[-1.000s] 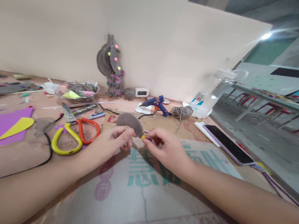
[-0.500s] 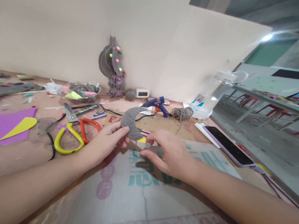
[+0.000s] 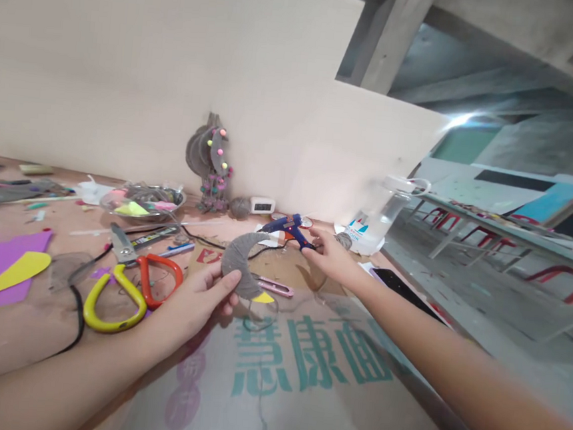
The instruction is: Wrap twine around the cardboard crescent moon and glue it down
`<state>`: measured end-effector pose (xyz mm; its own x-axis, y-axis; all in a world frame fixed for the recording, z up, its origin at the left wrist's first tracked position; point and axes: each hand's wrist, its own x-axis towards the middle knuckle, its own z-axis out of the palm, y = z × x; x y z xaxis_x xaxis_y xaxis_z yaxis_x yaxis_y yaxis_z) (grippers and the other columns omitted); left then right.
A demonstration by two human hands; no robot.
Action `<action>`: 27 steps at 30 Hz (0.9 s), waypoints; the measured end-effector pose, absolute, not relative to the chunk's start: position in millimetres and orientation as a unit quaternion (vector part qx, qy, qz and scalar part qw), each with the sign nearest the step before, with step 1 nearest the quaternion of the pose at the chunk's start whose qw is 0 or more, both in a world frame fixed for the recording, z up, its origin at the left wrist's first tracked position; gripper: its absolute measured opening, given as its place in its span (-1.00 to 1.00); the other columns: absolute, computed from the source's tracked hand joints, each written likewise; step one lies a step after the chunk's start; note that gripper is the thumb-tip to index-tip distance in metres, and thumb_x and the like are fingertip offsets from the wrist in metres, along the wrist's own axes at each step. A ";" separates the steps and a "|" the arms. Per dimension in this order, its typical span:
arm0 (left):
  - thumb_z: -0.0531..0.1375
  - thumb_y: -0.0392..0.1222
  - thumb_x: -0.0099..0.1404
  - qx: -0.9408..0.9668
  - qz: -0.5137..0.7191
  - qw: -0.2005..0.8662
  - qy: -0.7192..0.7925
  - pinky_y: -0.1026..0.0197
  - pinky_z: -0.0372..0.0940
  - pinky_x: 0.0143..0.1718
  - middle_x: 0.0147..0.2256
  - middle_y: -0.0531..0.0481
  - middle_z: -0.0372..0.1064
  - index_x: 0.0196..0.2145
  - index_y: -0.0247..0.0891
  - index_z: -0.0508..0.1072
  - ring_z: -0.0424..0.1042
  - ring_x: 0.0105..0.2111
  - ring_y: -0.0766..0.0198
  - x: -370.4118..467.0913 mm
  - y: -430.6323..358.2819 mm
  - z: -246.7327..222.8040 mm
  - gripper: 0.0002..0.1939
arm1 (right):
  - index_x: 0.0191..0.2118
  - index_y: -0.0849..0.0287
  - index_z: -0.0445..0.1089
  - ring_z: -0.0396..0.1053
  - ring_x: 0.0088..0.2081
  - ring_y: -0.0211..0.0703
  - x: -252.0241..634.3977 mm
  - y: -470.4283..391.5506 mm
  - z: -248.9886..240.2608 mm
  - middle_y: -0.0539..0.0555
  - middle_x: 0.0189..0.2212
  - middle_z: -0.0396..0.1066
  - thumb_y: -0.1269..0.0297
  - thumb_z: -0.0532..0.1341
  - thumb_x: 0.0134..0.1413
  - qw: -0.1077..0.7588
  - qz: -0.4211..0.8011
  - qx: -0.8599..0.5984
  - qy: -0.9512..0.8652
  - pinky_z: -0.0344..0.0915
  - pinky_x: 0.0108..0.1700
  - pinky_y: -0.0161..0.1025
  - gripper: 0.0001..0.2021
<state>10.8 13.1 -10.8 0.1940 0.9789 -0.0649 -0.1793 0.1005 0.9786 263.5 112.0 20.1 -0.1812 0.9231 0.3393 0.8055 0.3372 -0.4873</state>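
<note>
Your left hand (image 3: 204, 296) pinches the yarn-wrapped crescent (image 3: 241, 256) over the cardboard (image 3: 279, 415). Your right hand (image 3: 331, 258) is at the glue gun (image 3: 285, 224), finger closure unclear; seemingly tool pickup, calling for a secure handle grip.

the left hand (image 3: 212, 291) and right hand (image 3: 332, 256) are bare, as are both slender, smooth forearms (image 3: 118, 355).

I have a flat, open way over the green-printed sheet (image 3: 332, 379) on the near side of the grey yarn-wrapped crescent (image 3: 237, 257). To the left, the scissors with yellow and red handle loops (image 3: 126, 254) block a low slide; farther back, a black cable (image 3: 206, 241), the blue glue gun (image 3: 288, 224) and the pale upright wall (image 3: 276, 107) stand in my way.
</note>
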 end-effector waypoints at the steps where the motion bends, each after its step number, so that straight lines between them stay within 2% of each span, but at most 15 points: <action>1: 0.18 0.02 0.13 0.476 0.475 0.608 0.421 0.41 0.14 -0.65 -0.63 0.16 0.24 -0.44 -0.26 0.27 0.18 -0.68 0.48 10.7 13.4 -10.9 -0.72 | 0.03 0.28 0.22 0.34 -0.12 -0.02 264.6 122.7 16.6 0.26 -0.08 0.34 0.19 0.22 -0.06 0.290 0.100 -0.576 -0.758 0.27 -0.13 -0.16 -0.49; 10: 0.17 0.00 0.14 0.483 0.483 0.600 0.417 0.40 0.14 -0.63 -0.62 0.16 0.25 -0.38 -0.26 0.26 0.21 -0.67 0.45 9.5 11.8 -6.7 -0.73 | -0.21 0.34 0.36 0.40 -0.25 -0.07 236.3 167.5 2.2 0.22 -0.32 0.46 0.17 0.25 -0.11 0.286 0.108 -0.612 -0.730 0.27 -0.18 -0.19 -0.64; 16: 0.15 -0.02 0.16 0.497 0.483 0.595 0.408 0.39 0.14 -0.64 -0.62 0.16 0.24 -0.39 -0.26 0.26 0.21 -0.67 0.45 8.6 11.2 -6.4 -0.75 | -0.40 0.32 0.39 0.41 -0.49 -0.11 233.9 156.1 17.8 0.16 -0.57 0.43 0.20 0.20 -0.04 0.304 0.154 -0.621 -0.706 0.30 -0.41 -0.25 -0.77; 18: 0.14 -0.02 0.17 0.496 0.487 0.595 0.403 0.40 0.14 -0.65 -0.62 0.17 0.22 -0.41 -0.25 0.24 0.19 -0.67 0.46 8.1 10.6 -6.3 -0.76 | -0.37 0.32 0.40 0.40 -0.53 -0.16 236.3 143.1 29.2 0.16 -0.56 0.44 0.19 0.15 0.02 0.310 0.189 -0.606 -0.708 0.31 -0.45 -0.28 -0.76; 22: 0.12 -0.04 0.18 0.513 0.490 0.560 0.427 0.40 0.12 -0.66 -0.62 0.16 0.22 -0.42 -0.24 0.22 0.19 -0.66 0.45 6.5 9.8 -4.8 -0.78 | -0.22 0.25 0.39 0.43 -0.40 -0.23 241.4 102.2 47.2 0.13 -0.35 0.48 0.17 0.10 0.08 0.336 0.234 -0.558 -0.722 0.35 -0.36 -0.34 -0.73; 27: 0.12 -0.08 0.19 0.536 0.489 0.528 0.441 0.40 0.12 -0.64 -0.63 0.17 0.22 -0.33 -0.24 0.27 0.19 -0.65 0.44 5.4 8.5 -0.4 -0.82 | -0.31 0.21 0.42 0.40 -0.42 -0.20 245.6 45.8 42.8 0.06 -0.46 0.45 0.12 0.17 0.02 0.336 0.256 -0.519 -0.742 0.33 -0.31 -0.28 -0.74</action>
